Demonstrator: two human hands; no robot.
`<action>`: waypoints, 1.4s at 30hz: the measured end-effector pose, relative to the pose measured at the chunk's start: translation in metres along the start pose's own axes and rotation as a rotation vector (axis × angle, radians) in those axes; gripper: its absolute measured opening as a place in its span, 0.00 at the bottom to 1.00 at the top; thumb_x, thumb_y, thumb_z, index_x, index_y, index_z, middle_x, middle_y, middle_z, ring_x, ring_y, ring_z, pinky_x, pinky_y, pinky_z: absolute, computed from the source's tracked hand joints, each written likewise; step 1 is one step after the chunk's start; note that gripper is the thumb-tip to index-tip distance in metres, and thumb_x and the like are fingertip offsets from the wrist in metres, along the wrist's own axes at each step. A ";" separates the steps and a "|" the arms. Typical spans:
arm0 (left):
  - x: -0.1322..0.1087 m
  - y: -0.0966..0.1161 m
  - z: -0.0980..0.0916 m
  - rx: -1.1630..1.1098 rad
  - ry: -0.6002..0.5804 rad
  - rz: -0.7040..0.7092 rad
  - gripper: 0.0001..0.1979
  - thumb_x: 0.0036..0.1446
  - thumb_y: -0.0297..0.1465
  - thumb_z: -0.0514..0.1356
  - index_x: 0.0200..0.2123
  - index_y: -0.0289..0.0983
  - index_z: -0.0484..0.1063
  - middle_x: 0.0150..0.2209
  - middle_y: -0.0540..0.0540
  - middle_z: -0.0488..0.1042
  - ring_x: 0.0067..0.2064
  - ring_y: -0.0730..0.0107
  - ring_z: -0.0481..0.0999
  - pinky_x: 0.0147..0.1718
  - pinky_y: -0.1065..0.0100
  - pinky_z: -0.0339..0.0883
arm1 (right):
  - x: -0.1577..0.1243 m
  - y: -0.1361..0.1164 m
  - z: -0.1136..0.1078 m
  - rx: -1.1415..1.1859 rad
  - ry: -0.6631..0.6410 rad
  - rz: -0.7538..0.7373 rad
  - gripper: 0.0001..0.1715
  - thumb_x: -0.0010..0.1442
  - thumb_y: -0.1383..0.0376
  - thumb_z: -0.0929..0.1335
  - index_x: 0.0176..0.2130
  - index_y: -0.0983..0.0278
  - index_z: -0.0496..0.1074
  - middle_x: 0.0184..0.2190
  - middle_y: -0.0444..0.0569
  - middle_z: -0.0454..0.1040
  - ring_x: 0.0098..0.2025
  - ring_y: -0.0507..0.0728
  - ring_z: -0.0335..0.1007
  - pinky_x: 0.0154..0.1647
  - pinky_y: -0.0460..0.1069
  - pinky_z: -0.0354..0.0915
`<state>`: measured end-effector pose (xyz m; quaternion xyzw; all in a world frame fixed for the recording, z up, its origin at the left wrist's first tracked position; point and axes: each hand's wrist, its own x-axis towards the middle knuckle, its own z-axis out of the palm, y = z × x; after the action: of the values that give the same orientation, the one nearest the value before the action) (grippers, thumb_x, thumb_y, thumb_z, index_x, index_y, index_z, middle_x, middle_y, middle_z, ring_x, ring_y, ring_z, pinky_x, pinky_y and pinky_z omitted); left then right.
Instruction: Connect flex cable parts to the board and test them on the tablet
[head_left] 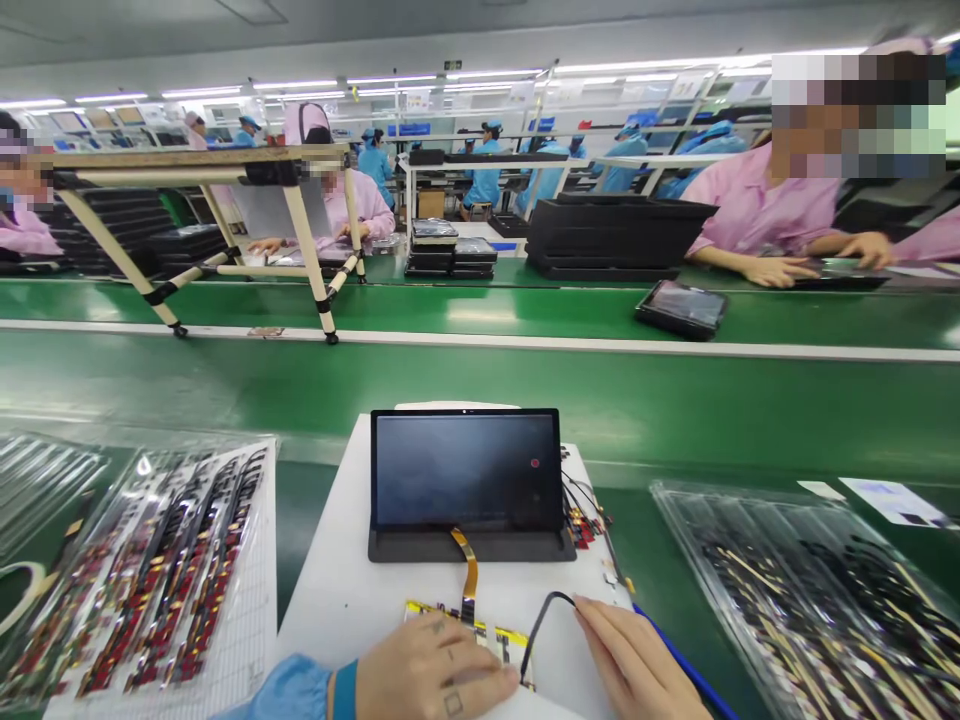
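A thin black cable [541,610] arches between my two hands over a white work board [330,580]. My right hand [637,660] pinches its upper end between fingers and thumb. The lower end of the cable meets the closed fingertips of my left hand [439,670], whose grip is partly hidden. Under and beside my left hand lies a flat part with yellow edges [512,637], mostly covered. An orange flex ribbon [469,570] joins it to a tablet screen [465,470], which stands propped up with a dark display.
Clear trays with red-and-black flex parts [187,570] and black cables [817,600] lie left and right. Small red parts [585,525] sit beside the screen. Beyond the green bench stand a pipe-frame rack [307,250], stacked black trays [615,235] and co-workers in pink.
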<state>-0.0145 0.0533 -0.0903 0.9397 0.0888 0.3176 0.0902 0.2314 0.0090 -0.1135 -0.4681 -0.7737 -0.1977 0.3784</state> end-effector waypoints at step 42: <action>-0.014 -0.096 -0.010 -0.088 1.025 -0.814 0.18 0.60 0.38 0.50 0.53 0.41 0.60 0.46 0.44 0.66 0.45 0.63 0.68 0.46 0.63 0.59 | 0.012 -0.013 0.001 0.000 0.035 0.141 0.24 0.63 0.67 0.61 0.57 0.49 0.58 0.35 0.44 0.74 0.41 0.53 0.65 0.44 0.49 0.58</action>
<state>-0.0424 0.1444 -0.1121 0.5560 0.4561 0.6690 0.1879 0.2161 0.0107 -0.1042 -0.5179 -0.7321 -0.1786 0.4048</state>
